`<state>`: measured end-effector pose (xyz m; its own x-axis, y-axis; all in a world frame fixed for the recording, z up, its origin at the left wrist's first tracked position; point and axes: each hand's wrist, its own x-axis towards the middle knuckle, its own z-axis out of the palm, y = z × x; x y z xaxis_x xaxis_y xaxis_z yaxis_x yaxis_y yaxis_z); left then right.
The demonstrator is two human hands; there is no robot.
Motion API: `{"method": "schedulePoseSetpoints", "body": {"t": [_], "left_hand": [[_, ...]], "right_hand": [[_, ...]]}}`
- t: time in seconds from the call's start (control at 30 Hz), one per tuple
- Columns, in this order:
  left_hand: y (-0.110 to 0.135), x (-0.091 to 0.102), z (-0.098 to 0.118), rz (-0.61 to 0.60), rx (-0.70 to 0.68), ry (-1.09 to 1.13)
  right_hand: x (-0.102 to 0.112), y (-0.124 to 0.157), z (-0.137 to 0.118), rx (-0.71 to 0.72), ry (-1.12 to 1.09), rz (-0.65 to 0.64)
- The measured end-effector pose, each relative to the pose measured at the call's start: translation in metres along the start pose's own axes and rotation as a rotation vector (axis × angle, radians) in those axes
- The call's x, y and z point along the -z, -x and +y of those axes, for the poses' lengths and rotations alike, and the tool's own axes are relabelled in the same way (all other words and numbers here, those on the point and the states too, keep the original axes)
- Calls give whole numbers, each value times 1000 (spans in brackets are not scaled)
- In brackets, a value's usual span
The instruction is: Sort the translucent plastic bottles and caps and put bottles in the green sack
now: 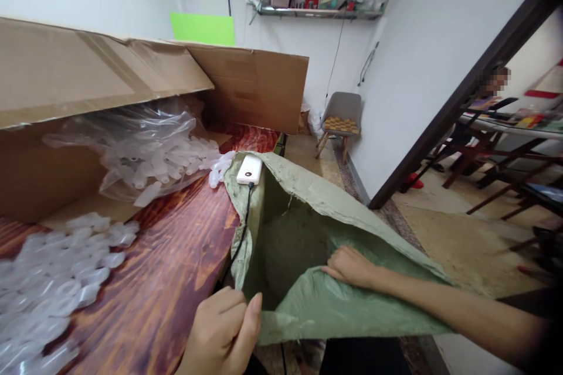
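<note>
A green woven sack [352,313] hangs at the table's edge with its mouth wide open. My left hand [224,331] is closed on the near corner of its rim, thumb on top. Reaching in over the near side, my right hand [352,266] is curled against the sack's inner cloth, which bunches beside the fingers. The fingertips are partly hidden. On the sack's far left rim rests a white power bank [249,170], its black cable [243,234] running down toward my left hand. The dark inside of the sack shows no clear contents.
Clear plastic pieces [65,281] lie in a pile on the wood-grained table [176,269]. More spill from a plastic bag [132,135] in a cardboard box [259,85]. A grey chair [342,114] stands by the wall; a person [492,85] sits beyond the doorway.
</note>
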<state>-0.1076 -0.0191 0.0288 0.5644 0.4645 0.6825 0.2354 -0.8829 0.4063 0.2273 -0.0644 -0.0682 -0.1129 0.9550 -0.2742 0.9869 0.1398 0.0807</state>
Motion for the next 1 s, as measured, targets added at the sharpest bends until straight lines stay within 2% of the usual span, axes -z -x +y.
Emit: {"method": "schedulePoseSetpoints", "body": {"t": [0.13,0.27,0.33,0.4,0.53,0.6,0.67,0.8,0.87,0.93,1.0], "left_hand": [[-3,2,2,57,34,24],[-5,4,1,69,19,19],[-4,6,0,44,32,11],[-3,6,-1,31,51,8],[0,0,-4,45,51,21],[2,-4,-6,30,30,18],[3,-6,-7,36,14,10],[5,-5,-7,54,41,27],[5,-4,-7,45,54,42],[5,-4,-7,29,62,46],[5,-6,-7,16,69,37]], "right_hand": [[38,-14,15,-53,25,104],[76,-38,8,-55,42,237],[83,-42,3,-33,44,267],[75,-36,0,0,44,254],[36,-10,-5,66,61,155],[25,-5,-9,69,78,148],[29,-12,-19,85,88,175],[65,-32,-45,173,79,257],[74,-32,-51,201,70,283],[68,-22,-49,207,70,282],[48,-8,-40,191,83,257]]}}
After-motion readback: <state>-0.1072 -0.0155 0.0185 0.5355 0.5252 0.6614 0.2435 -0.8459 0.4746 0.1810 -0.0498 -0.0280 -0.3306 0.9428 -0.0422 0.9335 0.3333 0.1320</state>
